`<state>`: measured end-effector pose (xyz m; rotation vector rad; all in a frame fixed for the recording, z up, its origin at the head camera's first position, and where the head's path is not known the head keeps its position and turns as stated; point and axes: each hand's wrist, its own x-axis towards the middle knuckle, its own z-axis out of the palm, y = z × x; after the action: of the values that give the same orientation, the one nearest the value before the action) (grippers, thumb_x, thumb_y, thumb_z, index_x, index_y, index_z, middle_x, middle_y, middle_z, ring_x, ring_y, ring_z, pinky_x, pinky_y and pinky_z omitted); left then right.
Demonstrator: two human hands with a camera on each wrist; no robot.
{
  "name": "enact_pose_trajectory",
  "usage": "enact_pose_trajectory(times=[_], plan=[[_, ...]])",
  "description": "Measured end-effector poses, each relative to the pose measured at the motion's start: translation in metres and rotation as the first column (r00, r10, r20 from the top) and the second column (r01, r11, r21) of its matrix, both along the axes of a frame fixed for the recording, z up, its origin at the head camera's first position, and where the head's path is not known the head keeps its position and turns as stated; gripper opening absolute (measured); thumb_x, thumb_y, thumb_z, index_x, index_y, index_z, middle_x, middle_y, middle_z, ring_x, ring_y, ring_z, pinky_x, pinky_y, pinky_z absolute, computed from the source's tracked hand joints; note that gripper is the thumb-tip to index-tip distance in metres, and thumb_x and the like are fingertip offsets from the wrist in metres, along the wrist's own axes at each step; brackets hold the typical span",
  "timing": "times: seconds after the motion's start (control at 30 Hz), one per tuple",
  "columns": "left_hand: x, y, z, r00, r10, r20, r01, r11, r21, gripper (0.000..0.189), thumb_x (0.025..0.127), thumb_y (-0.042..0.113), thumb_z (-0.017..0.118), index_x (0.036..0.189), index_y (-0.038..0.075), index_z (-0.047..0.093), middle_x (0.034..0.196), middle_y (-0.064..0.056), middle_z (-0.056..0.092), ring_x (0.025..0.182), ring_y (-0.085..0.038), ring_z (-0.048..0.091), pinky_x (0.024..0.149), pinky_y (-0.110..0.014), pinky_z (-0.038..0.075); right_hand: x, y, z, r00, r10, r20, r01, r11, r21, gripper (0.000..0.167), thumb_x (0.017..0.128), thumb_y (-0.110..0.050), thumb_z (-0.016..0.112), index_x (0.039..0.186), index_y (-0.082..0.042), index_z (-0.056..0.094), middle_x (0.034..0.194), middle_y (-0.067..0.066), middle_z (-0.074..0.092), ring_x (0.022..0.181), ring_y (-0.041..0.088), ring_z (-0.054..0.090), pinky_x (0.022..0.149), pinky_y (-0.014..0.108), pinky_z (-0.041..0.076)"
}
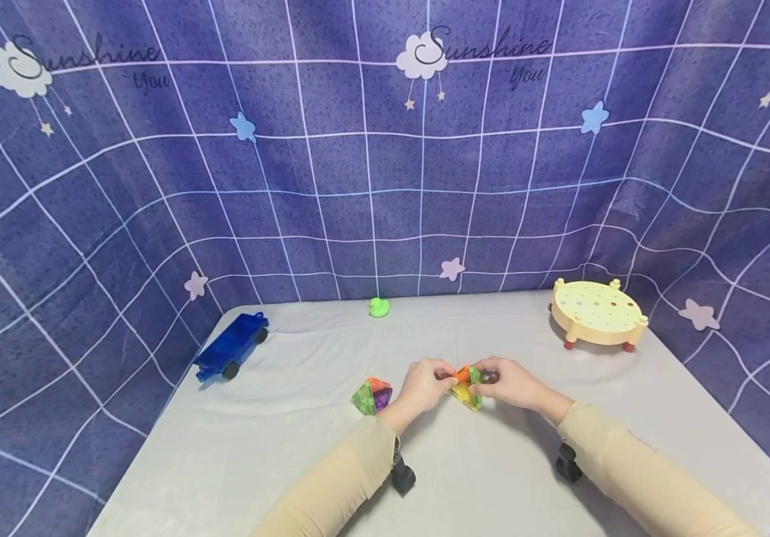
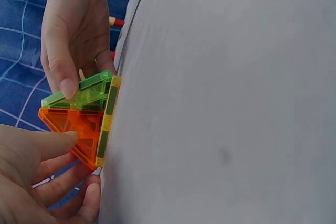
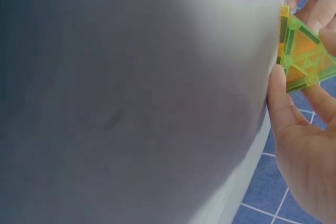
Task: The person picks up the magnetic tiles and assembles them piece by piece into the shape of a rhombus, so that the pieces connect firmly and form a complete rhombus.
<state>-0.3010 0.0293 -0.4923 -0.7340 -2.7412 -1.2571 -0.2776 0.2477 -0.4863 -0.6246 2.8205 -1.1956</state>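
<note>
My left hand [image 1: 422, 386] pinches an orange see-through triangular magnetic tile [image 2: 86, 127], thumb on its face and fingers behind. From the other side, my right hand [image 1: 512, 382] holds a green triangular magnetic tile [image 3: 298, 72] between thumb and fingers. Both tiles lean together, their lower edges along a yellow magnetic tile [image 1: 468, 399], close over the table. In the left wrist view the yellow tile shows edge-on. Left of my left hand on the table sits a small pointed shape of magnetic tiles [image 1: 373, 397] in green, orange and purple.
The table has a light grey cloth [image 1: 277, 462]. A blue toy wagon [image 1: 233, 347] with black wheels stands at the left edge. A green toy duck [image 1: 379, 307] sits at the back, and a cream round toy stand [image 1: 598, 313] with dotted top at back right. Behind hangs a blue checked curtain [image 1: 331, 171].
</note>
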Motion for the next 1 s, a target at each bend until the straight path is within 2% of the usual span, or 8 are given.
enact_pose_trajectory(times=[0.2,0.4,0.5,0.67,0.8,0.9,1.0], plan=[[-0.002,-0.006,0.005,1.0,-0.03,-0.007,0.03,1.0,0.0,0.019,0.088,0.01,0.077,0.106,0.005,0.075,0.091,-0.002,0.075,0.082,-0.013,0.067,0.075,-0.026,0.054,-0.001,0.0,0.002,1.0,0.004,-0.001,-0.004,1.0,-0.008,0.047,0.086,-0.027,0.08,0.121,0.003,0.069,0.113,0.015,0.069,0.086,0.017,0.064,0.074,0.033,0.054],[-0.005,-0.022,0.027,0.996,-0.088,0.011,0.088,0.996,-0.029,0.027,0.09,0.01,0.076,0.116,0.002,0.071,0.1,-0.007,0.074,0.089,-0.019,0.069,0.081,-0.031,0.055,0.0,0.001,0.0,1.0,0.022,-0.016,-0.022,1.0,-0.013,0.044,0.088,-0.026,0.079,0.119,0.003,0.07,0.11,0.013,0.07,0.084,0.017,0.064,0.072,0.031,0.054],[-0.01,-0.035,0.036,0.992,-0.129,-0.001,0.129,0.991,-0.041,0.028,0.09,0.011,0.076,0.116,0.003,0.071,0.101,-0.007,0.074,0.091,-0.021,0.069,0.083,-0.032,0.055,0.0,0.001,-0.001,1.0,0.017,-0.011,-0.018,1.0,-0.012,0.043,0.087,-0.026,0.08,0.119,0.001,0.071,0.109,0.011,0.07,0.084,0.017,0.063,0.072,0.032,0.053],[-0.021,-0.064,0.048,0.991,-0.135,-0.008,0.135,0.99,-0.042,0.024,0.092,0.013,0.074,0.115,0.006,0.072,0.101,-0.005,0.074,0.094,-0.021,0.069,0.085,-0.035,0.055,-0.001,0.001,-0.002,1.0,0.015,0.011,-0.015,1.0,-0.018,0.043,0.086,-0.028,0.081,0.119,-0.002,0.071,0.109,0.009,0.07,0.085,0.018,0.062,0.072,0.034,0.053],[-0.028,-0.093,0.055,0.99,-0.141,-0.006,0.141,0.99,0.003,0.027,0.093,0.014,0.073,0.119,0.004,0.071,0.105,-0.007,0.073,0.1,-0.023,0.069,0.093,-0.042,0.053,-0.001,0.001,-0.002,1.0,0.011,0.026,-0.011,1.0,-0.016,0.047,0.087,-0.029,0.081,0.121,0.002,0.069,0.111,0.012,0.069,0.086,0.018,0.063,0.073,0.032,0.054],[-0.034,-0.117,0.056,0.987,-0.163,0.008,0.162,0.986,0.042,0.033,0.094,0.017,0.073,0.124,0.004,0.069,0.109,-0.008,0.073,0.104,-0.024,0.068,0.099,-0.047,0.05,0.0,0.002,-0.001,0.999,0.008,0.034,-0.008,1.0,-0.012,0.051,0.087,-0.03,0.081,0.123,0.004,0.067,0.113,0.014,0.068,0.087,0.019,0.062,0.071,0.031,0.054],[-0.036,-0.141,0.052,0.979,-0.199,0.045,0.195,0.978,0.075,0.04,0.096,0.018,0.071,0.13,-0.001,0.065,0.116,-0.013,0.071,0.109,-0.028,0.067,0.102,-0.05,0.048,0.001,0.003,0.001,0.999,0.039,0.035,-0.038,0.999,-0.022,0.051,0.088,-0.028,0.081,0.124,0.005,0.066,0.115,0.016,0.068,0.088,0.02,0.063,0.073,0.031,0.054]])
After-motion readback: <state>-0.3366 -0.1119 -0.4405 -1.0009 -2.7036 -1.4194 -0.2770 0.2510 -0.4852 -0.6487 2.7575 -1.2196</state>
